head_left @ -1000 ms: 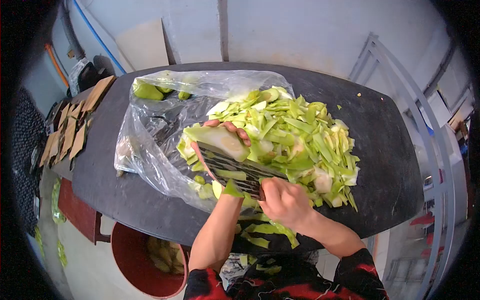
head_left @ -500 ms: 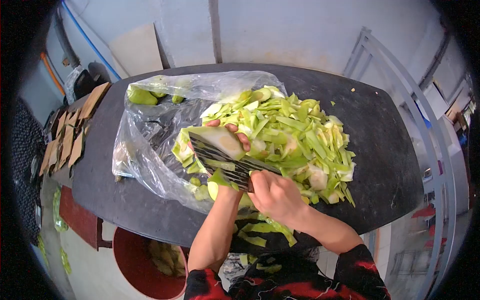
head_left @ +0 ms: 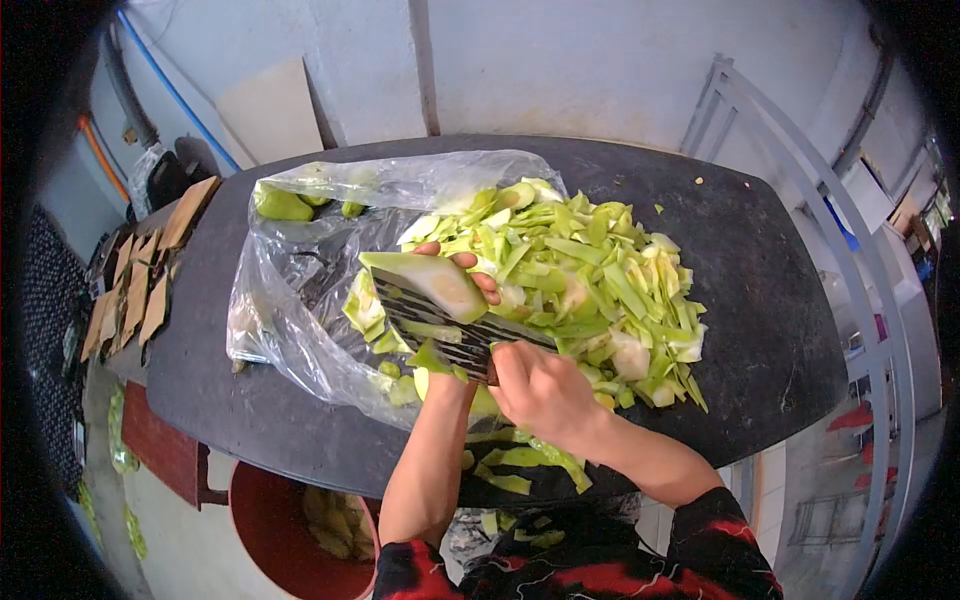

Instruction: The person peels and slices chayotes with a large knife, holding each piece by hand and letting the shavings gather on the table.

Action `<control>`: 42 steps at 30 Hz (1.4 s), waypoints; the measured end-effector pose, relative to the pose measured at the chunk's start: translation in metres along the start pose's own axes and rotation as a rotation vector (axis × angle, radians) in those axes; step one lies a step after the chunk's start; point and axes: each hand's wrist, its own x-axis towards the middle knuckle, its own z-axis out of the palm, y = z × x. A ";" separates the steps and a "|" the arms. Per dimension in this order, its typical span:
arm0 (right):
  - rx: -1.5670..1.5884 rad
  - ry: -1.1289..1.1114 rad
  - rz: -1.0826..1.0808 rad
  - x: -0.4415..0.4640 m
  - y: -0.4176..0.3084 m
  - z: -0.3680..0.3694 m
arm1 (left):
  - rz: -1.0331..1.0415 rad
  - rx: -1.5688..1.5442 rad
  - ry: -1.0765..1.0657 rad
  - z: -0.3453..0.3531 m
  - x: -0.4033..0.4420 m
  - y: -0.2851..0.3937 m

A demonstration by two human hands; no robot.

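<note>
My left hand is closed around a cut green fruit that looks like a green mango. Its pale flesh faces up, and my fingertips curl over the far edge; the palm is hidden behind blade and fruit. In my right hand is the handle of a wide cleaver. The dark, streaked blade lies slanted against the near side of the fruit, and green slivers cling to it. Beyond and to the right spreads a heap of green slices, lying partly on a clear plastic bag.
Whole green fruits lie in the bag at the far left of the dark table. Loose peel strips rest at the near edge. Below stands a red tub with scraps. Metal rails rise at the right.
The cleaver blade has shifted slightly against the fruit, and the fruit is tilted a little differently. Both hands keep their hold. The whole view has shifted slightly.
</note>
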 end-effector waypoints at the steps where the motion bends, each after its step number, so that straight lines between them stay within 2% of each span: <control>1: 0.016 -0.008 0.017 0.000 0.000 -0.001 | 0.001 0.001 0.001 0.001 0.000 0.001; 4: 0.068 -0.024 0.051 0.001 -0.002 -0.003 | -0.014 -0.019 0.003 0.008 -0.001 0.003; 9: 0.129 -0.052 0.094 0.003 -0.006 -0.010 | 0.025 0.095 0.159 0.018 -0.005 0.001; 12: 0.160 -0.019 0.084 0.003 -0.004 -0.012 | 0.050 0.279 0.170 0.033 -0.003 0.004; 15: 0.241 0.038 0.096 0.005 0.000 -0.014 | 0.027 0.282 0.130 0.027 0.000 0.003; 17: 0.402 0.002 0.215 0.007 0.002 -0.018 | 0.064 0.372 0.116 0.031 0.001 0.005; 19: 0.439 -0.014 0.246 0.010 0.009 -0.026 | 0.046 0.465 0.095 0.032 0.002 0.007; 21: 0.476 -0.029 0.276 0.014 0.017 -0.040 | 0.005 0.411 0.061 0.026 0.003 0.006; 23: 0.577 -0.068 0.322 0.017 0.026 -0.055 | 0.076 0.574 0.124 0.019 0.004 0.003; 24: 0.590 -0.086 0.396 0.014 0.032 -0.057 | 0.127 0.589 0.226 0.026 0.004 -0.001; 25: 0.591 -0.085 0.396 0.013 0.038 -0.058 | 0.126 0.590 0.226 0.027 0.005 0.001; 28: 0.608 0.006 0.483 0.013 0.050 -0.058 | -0.108 0.394 0.338 0.036 0.007 0.009; 29: 0.614 0.004 0.480 0.011 0.053 -0.056 | -0.104 0.400 0.341 0.034 0.009 0.009; 32: 0.639 0.076 0.538 0.006 0.061 -0.048 | -0.222 0.068 0.416 0.023 0.014 0.017; 35: 0.702 0.078 0.565 -0.002 0.072 -0.050 | -0.287 0.078 0.513 0.016 0.020 0.036; 37: 0.716 0.077 0.544 -0.009 0.081 -0.053 | -0.210 0.326 0.634 0.011 0.011 0.061; 38: 0.741 0.062 0.599 -0.011 0.083 -0.060 | -0.193 0.321 0.622 0.001 -0.001 0.084; 39: 0.763 0.047 0.656 -0.015 0.085 -0.067 | -0.102 0.501 0.724 0.018 -0.017 0.107; 41: 0.780 0.038 0.669 -0.027 0.093 -0.076 | 0.171 0.772 0.664 0.012 -0.061 0.161; 42: 0.782 0.021 0.672 -0.034 0.097 -0.081 | 0.234 1.015 0.687 0.013 -0.085 0.191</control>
